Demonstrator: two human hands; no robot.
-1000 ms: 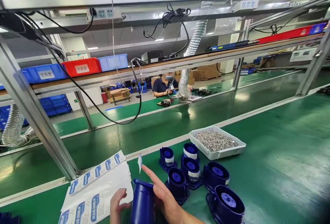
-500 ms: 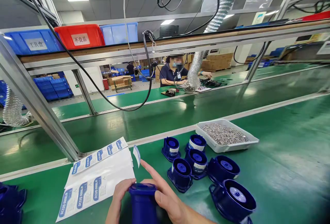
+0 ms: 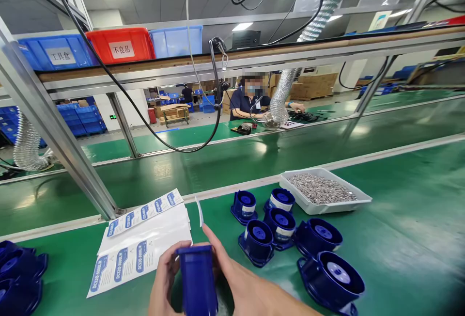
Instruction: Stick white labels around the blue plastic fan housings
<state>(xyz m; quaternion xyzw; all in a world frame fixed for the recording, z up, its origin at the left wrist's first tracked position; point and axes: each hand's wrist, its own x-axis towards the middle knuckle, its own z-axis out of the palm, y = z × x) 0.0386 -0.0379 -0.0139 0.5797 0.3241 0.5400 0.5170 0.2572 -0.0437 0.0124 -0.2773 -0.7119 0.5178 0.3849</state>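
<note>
Between both hands, low in the middle, is a dark blue plastic housing (image 3: 198, 279), its smooth side toward me. My left hand (image 3: 165, 277) is closed around its left side. My right hand (image 3: 245, 279) grips the right side, the index finger stretched forward. A small white label (image 3: 199, 211) sticks up from that fingertip, seen nearly edge-on. To the left lie label sheets (image 3: 145, 253) printed with blue and white stickers. Several similar round blue housings (image 3: 258, 233) stand to the right; some carry a white label around the side.
A white tray (image 3: 327, 204) of small metal parts stands behind the housings. More blue housings (image 3: 22, 277) are at the left edge. A metal post (image 3: 69, 132) and a hanging black cable (image 3: 160, 144) are ahead. Across the bench sits a co-worker (image 3: 250, 100).
The housing has turned in my hands and now shows more of its side. The label on my right fingertip has swung to nearly edge-on. The view has shifted slightly.
</note>
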